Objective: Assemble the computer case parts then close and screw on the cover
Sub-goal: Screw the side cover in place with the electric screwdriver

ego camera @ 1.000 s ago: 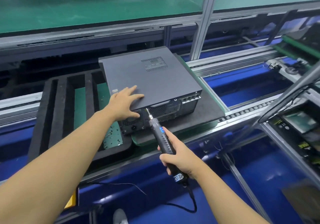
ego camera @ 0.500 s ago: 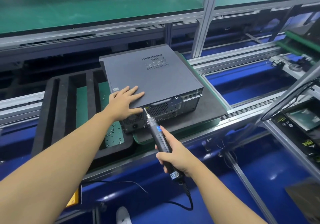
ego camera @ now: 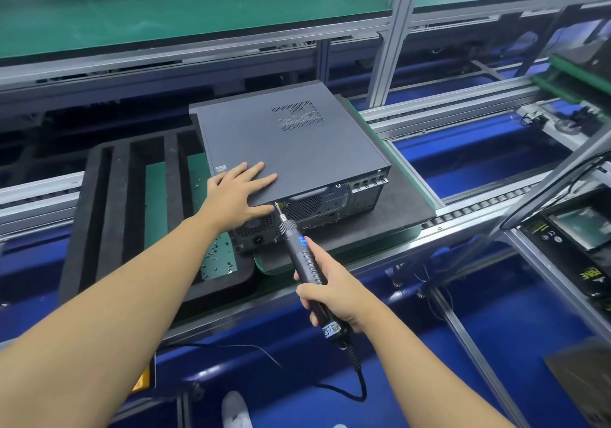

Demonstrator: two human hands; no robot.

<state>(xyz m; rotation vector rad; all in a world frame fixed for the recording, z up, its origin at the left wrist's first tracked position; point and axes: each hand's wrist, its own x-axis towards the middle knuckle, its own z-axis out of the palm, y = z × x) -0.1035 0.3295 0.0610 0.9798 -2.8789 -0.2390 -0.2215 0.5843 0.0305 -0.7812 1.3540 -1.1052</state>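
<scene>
Computer case (ego camera: 291, 149) is lying under my left fingers (ego camera: 261, 181), which are stretching out straight and flat over the near left corner of its grey cover, the thumb pressing along the front edge. The left hand (ego camera: 238, 196) is gripping nothing, only bearing down. My right fingers (ego camera: 307, 290) are curling tight round the black barrel of the electric screwdriver (ego camera: 302, 255), and the right hand (ego camera: 334, 295) is holding it tilted up and away from me. Its bit is meeting the ported panel facing me just under the cover's edge, right beside my left thumb. I cannot tell whether a screw is sitting on the bit. A black cord (ego camera: 358, 381) is hanging from the tool's tail. Outward from there, the case is resting closed on a black mat (ego camera: 403, 209) over a green board (ego camera: 401, 166) on the roller conveyor (ego camera: 469, 212). Just left of the case a slotted black foam tray (ego camera: 109, 202) is lying, with loose screws (ego camera: 218, 255) scattered on the green patch in its near slot.
</scene>
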